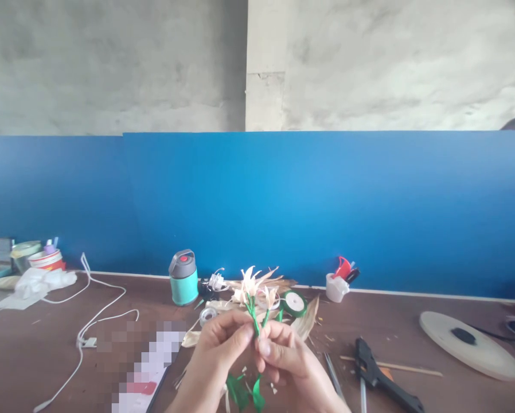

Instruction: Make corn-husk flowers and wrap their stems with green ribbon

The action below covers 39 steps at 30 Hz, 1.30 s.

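My left hand (225,347) pinches the green-wrapped stem of a handmade flower (250,282) with pale, pointed petals. Close against it, my right hand (289,351) is closed on the green stem of a smaller pale flower (269,298); the fingertips meet, and where the two stems join is hidden. Below the hands, green ribbon pieces (239,393) show against the table. Just behind the blooms lie dried husk leaves (307,321), a roll of green ribbon (294,304) and a roll of clear tape (208,315).
A teal flask (184,278) stands behind at left, a white cup with red-handled scissors (337,288) behind at right. On the right lie a black glue gun (380,376), tweezers (334,376), a wooden stick (408,369) and a round disc (470,347). A white cable (82,344) trails left.
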Available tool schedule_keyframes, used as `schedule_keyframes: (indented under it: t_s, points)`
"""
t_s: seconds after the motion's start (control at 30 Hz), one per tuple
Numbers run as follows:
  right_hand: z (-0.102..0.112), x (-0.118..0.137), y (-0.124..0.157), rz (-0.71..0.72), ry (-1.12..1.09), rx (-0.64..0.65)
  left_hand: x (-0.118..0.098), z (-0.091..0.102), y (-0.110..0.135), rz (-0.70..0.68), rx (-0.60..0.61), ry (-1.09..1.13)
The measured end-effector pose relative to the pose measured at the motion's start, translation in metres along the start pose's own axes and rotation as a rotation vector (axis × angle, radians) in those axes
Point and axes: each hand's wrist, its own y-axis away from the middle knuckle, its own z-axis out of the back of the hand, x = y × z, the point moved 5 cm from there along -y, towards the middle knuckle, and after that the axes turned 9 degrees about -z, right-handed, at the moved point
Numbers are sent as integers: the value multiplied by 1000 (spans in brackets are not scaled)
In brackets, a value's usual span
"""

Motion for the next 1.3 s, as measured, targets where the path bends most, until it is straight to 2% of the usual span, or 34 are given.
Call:
schedule_keyframes:
  t_s: [0.13,0.2,0.27,0.4,0.53,0.67,0.8,0.9,1.0,1.07,1.1,1.2,1.3]
  points:
    - [2,3,2,-4,27,-64,-30,12,1,-353,-103,-552]
    - [4,4,3,4,44,-100,-36,12,3,-413,-128,-622]
    - [4,4,3,23,66,-123,-32,11,3,-345,-132,-486]
    - [2,2,3,37,48,-130,-12,4,5,-53,-100,-35]
    - [1,-3,3,36,8,-116,-11,3,5,-5,-109,92]
    - [4,-5,1,62,17,-128,-14,-1,3,-4,-53,135]
    - [8,-3,-3,119,145,-206,-18,-1,2,-61,-114,77]
    - [18,5,-4,191,242,-336,-18,3,-1,-87,-173,11]
    - [37,10,-7,165,533,-524,-12,11,-4,-60,-212,-21]
    - [52,9,-12,-2,1025,-642,-6,17,-5,-33,-233,-52]
    - [61,8,-14,-43,1116,-683,-4,21,-5,-25,-237,-75]
    - [81,4,-17,-121,1233,-755,3,26,-6,0,-210,-141]
    - [83,6,-18,-92,1251,-794,4,25,-7,4,-187,-176]
